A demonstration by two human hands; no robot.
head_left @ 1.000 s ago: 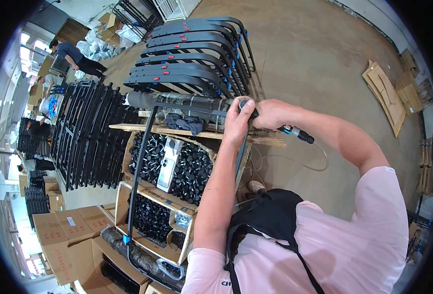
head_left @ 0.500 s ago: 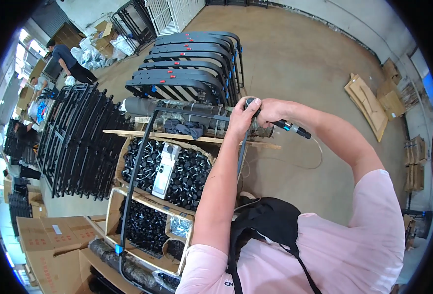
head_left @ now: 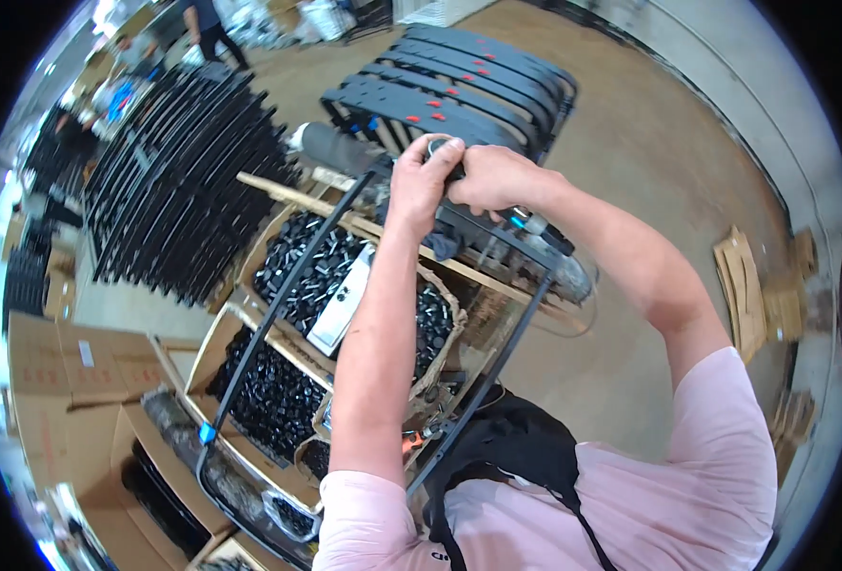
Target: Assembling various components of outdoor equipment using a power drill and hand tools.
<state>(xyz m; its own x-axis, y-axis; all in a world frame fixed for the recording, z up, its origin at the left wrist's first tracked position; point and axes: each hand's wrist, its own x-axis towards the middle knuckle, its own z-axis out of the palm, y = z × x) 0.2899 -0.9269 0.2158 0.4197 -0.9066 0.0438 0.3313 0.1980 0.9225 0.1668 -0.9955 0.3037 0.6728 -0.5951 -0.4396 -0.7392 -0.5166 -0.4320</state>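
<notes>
My right hand [head_left: 495, 181] is wrapped round a black power screwdriver [head_left: 556, 238] with a blue ring; its rear end points right and toward me. Against the right fist, my left hand [head_left: 417, 187] is closed, thumb and fingers around a small dark round part that I cannot make out. Both hands are above the far bar of a black metal frame [head_left: 278, 305], between its two far corners. That frame lies across open boxes of black plastic plugs [head_left: 273, 390] and black-and-silver bolts [head_left: 297, 247]. A blue clip [head_left: 207, 434] sits on its near left part.
Beyond my hands stand several dark frames [head_left: 497, 81] with red parts. A tall stack of black frames [head_left: 183, 181] rises at the left. A wooden strip [head_left: 292, 195] and a wrapped roll [head_left: 330, 147] lie across the bench. Cardboard [head_left: 740, 285] lies right. A person [head_left: 209, 29] stands far left.
The view has turned, and the scene sits tilted. Both hands and the screwdriver have moved left from the frame's far right corner, which is now uncovered. Both hands stay closed.
</notes>
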